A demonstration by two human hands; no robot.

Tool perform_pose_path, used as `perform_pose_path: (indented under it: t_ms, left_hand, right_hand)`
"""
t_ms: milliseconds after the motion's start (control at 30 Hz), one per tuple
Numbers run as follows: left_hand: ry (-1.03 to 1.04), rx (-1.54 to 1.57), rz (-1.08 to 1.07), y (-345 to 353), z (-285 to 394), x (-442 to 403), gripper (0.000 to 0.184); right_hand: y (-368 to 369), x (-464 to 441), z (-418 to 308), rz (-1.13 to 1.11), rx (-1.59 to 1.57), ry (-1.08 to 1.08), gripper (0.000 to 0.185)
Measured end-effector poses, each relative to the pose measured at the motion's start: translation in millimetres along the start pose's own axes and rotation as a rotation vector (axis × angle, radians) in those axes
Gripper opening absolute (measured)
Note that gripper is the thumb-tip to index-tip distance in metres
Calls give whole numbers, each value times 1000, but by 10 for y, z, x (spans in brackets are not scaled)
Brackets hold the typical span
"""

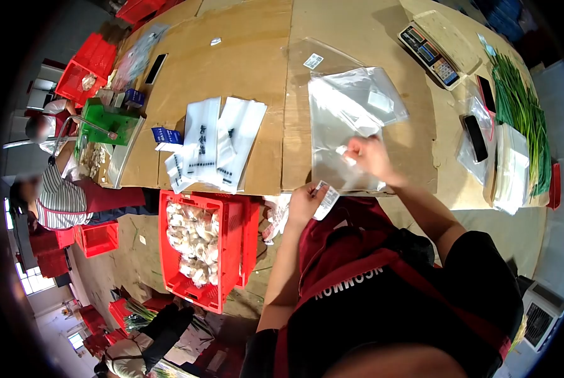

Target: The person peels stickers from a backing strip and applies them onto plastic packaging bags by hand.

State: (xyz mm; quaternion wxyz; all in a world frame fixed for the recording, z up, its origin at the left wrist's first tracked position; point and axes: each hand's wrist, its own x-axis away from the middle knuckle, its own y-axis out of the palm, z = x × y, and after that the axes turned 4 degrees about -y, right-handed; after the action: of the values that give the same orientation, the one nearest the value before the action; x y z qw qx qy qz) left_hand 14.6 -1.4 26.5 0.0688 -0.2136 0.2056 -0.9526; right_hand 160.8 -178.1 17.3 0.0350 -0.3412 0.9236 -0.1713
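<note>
At the table's front edge, my left hand (305, 200) is closed on a small sheet of printed labels (326, 201). My right hand (368, 156), blurred by motion, is over a stack of clear plastic bags (333, 165). Its fingers are pinched together, and a small white piece (343, 150) shows at the tips, too blurred to identify. Crumpled clear bags (386, 94) lie just beyond this hand. Farther back, a clear bag bears a square printed label (313, 61).
Printed bags (201, 140) and a blue box (167, 137) lie to the left. On the right are a scale (428, 55), phones (475, 138) and green stalks (517, 110). A red crate (230, 255) of bagged mushrooms stands below the edge. Co-workers (64, 201) are at left.
</note>
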Motion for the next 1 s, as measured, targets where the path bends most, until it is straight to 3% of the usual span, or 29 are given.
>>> perform_pose_path:
  t_ms: [67, 133, 200, 233, 300, 367, 433, 567, 633, 733, 900, 1000]
  left_hand:
    - [21, 12, -28, -62, 28, 60, 21]
    - [66, 164, -24, 2, -265, 11, 19]
    - [-68, 136, -83, -43, -330, 81, 16]
    - [2, 413, -60, -27, -220, 141, 12]
    - [98, 458, -6, 31, -295, 135, 11]
    - [241, 505, 36, 71, -350, 113, 9]
    - [221, 477, -17, 42, -310, 103, 8]
    - [177, 486, -92, -6, -185, 99, 7]
    - [187, 513, -95, -41, -209, 130, 7]
    - [139, 547, -104, -68, -257, 178, 10]
    - [70, 583, -84, -42, -274, 205, 10]
    - [89, 533, -68, -47, -325, 203, 10]
  right_hand:
    - [-160, -79, 242, 124, 934, -105, 34]
    - [-265, -113, 117, 197, 921, -77, 37]
    - [-216, -62, 91, 248, 901, -41, 40]
    - [-170, -14, 105, 197, 885, -262, 39]
    - [-124, 168, 47, 9, 870, -570, 26]
    - [-93, 169, 210, 38, 829, -520, 21]
    - [-84, 121, 194, 80, 760, -477, 10]
    - [-96, 27, 184, 89, 670, -487, 11]
    - [-174, -49, 245, -81, 316, -285, 10]
    - [-231, -38, 285, -42, 229, -168, 9]
    - [-185, -9, 341, -67, 307, -232, 7]
    - [-206, -27, 426, 256, 373, -309, 11]
